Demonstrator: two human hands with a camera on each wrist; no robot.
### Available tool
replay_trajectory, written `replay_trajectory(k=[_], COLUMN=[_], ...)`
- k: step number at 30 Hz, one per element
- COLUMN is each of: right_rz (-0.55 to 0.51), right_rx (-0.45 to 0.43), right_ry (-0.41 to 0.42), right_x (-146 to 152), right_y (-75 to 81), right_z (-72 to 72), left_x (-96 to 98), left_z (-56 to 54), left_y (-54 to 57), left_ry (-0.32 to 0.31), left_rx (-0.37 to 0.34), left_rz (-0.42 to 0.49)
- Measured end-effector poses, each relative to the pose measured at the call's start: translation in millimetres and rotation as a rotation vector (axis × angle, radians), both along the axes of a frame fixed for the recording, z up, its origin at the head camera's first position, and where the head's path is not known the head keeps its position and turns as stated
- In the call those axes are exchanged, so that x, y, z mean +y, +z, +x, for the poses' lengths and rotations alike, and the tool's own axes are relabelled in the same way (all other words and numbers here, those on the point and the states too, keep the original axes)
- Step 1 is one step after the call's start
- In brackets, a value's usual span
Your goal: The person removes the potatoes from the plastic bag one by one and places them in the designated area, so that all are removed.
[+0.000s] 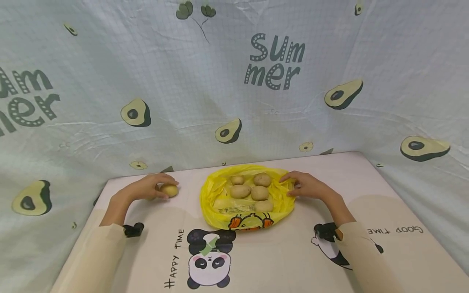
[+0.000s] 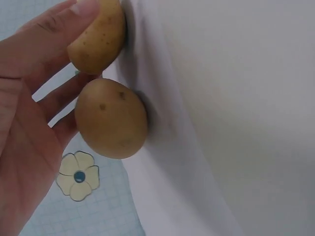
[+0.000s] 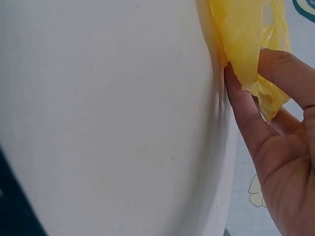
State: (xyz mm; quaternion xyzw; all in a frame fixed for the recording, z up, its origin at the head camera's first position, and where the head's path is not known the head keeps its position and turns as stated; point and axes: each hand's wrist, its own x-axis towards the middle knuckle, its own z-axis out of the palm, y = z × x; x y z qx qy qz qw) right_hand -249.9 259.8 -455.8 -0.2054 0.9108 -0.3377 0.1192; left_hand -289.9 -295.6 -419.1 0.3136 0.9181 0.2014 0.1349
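Note:
At the left of the head view, my left hand (image 1: 148,188) grips a potato (image 1: 169,190) between thumb and fingers. The left wrist view shows that potato (image 2: 101,42) under the thumb, and a second, rounder potato (image 2: 112,119) on the table beside the palm. In the middle lies a yellow plastic bag (image 1: 212,215), spread wide with its mouth facing up. Several potatoes (image 1: 239,191) rest inside it. My right hand (image 1: 307,186) pinches the bag's right edge; in the right wrist view a fold of yellow plastic (image 3: 241,44) sits between thumb and fingers.
A pale tablecloth (image 1: 271,260) printed with a panda and lettering covers the table. Behind it hangs a light curtain (image 1: 183,101) with avocado prints, meeting the table's back edge. Black wrist straps with cameras (image 1: 133,230) are on both forearms.

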Motion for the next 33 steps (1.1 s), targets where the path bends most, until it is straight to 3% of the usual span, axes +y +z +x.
replay_trajectory(k=[5, 12, 22, 27, 33], right_rz=[0.004, 0.005, 0.0, 0.002, -0.004], right_rx=[-0.005, 0.009, 0.01, 0.006, -0.004], right_ry=[-0.001, 0.011, 0.017, 0.006, 0.002], right_x=[-1, 1, 0, 0, 1], right_y=[0.6, -0.4, -1.4, -2.9, -4.2], right_z=[-0.2, -1.6, -1.9, -1.8, -1.4], left_x=[7.6, 29.4, 61.8, 74.0, 85.1], left_z=[6.0, 17.0, 40.7, 51.4, 59.6], left_y=[7.3, 20.3, 33.3, 35.7, 34.2], left_ry=[0.03, 0.013, 0.05, 0.049, -0.006], left_rx=[0.013, 0.108, 0.138, 0.142, 0.135], left_rz=[0.009, 0.033, 0.086, 0.093, 0.116])
